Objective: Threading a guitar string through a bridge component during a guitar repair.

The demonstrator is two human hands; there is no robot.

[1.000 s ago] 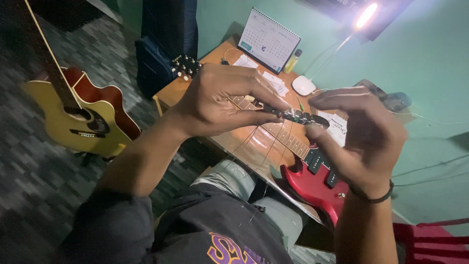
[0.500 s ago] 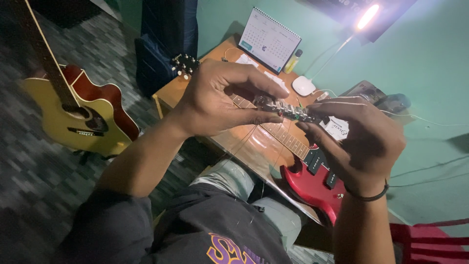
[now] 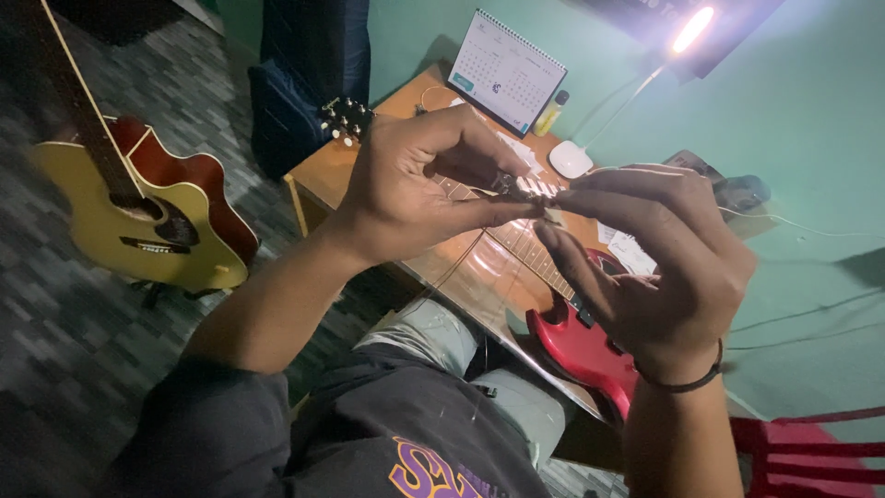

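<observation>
2 hands hold a small metal part over a red guitar.

The left hand [image 3: 419, 189] and the right hand [image 3: 659, 263] meet in the middle, fingers pinched shut on the small metal part [image 3: 527, 188] between them. The red guitar [image 3: 576, 337] lies on the wooden table [image 3: 323, 180] just under the hands. A yellow guitar [image 3: 138, 217] stands far left. A calendar [image 3: 507, 72] sits at the far end of the table.
</observation>
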